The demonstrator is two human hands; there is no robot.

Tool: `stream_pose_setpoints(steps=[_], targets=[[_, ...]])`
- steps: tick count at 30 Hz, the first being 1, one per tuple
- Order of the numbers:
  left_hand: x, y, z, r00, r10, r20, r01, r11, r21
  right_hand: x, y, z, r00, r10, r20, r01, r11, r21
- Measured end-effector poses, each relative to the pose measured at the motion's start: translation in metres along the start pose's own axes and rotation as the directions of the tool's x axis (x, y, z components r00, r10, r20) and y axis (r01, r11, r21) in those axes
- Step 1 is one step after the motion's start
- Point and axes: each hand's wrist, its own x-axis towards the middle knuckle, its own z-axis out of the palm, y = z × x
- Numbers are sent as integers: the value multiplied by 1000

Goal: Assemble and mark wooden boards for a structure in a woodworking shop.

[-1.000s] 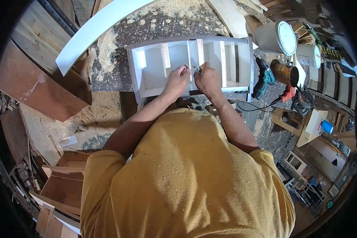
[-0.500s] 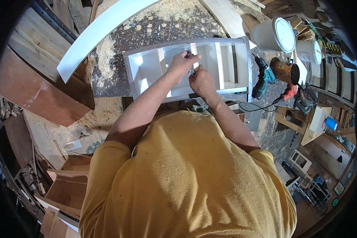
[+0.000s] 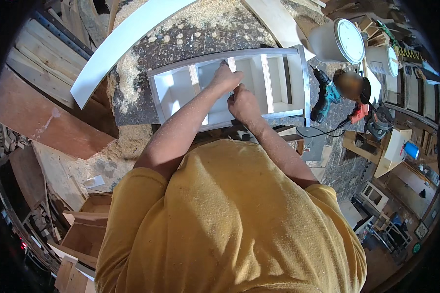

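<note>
Head view, single entry. White compartmented shelf unit (image 3: 230,90) lies flat on a sawdust-strewn tabletop (image 3: 181,39), its open face up, upright dividers splitting it into several bays.

Left hand (image 3: 226,78): reached forward over the middle of the unit, resting on a divider near the far rail; fingers curled, but whether the grip closes on anything cannot be told.

Right hand (image 3: 243,103): just beside the left, nearer the body, over the same middle bay; fingers closed around a small slim tool or fastener, too small to identify.

Both forearms rise from the lower part of the frame, above a yellow shirt (image 3: 230,219) dusted with sawdust.

Surroundings:
- Long white curved board (image 3: 127,41), on the tabletop left of the unit.
- Teal cordless drill (image 3: 325,97), just beside the unit's right end.
- Orange power tool (image 3: 359,112) with black cable, further right.
- White bucket with lid (image 3: 337,41), far right corner of the tabletop.
- Brown wooden boards (image 3: 39,122), stacked to the left.
- Open wooden boxes (image 3: 83,234), lower left on the floor.
</note>
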Motion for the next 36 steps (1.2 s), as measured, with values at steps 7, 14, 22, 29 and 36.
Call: stream_pose_setpoints(steps=[7, 14, 22, 29, 36], targets=[[-1, 3, 1, 999, -46, 26, 47, 998, -30, 0, -2, -3, 999, 30, 25, -31, 999, 41], [-1, 2, 3, 999, 6, -39, -7, 999, -42, 0, -1, -6, 998, 49, 38, -49, 999, -2], [-60, 6, -19, 915, 284, -288, -231, 951, 204, -41, 18, -102, 997, 58, -43, -56, 997, 44], [-106, 39, 34, 798, 602, 30, -587, 766, 262, -19, 63, -98, 997, 73, 9, -69, 978, -196], [-117, 40, 66, 949, 269, 166, -287, 953, 97, 5, 73, -89, 965, 122, 231, -97, 988, -117]])
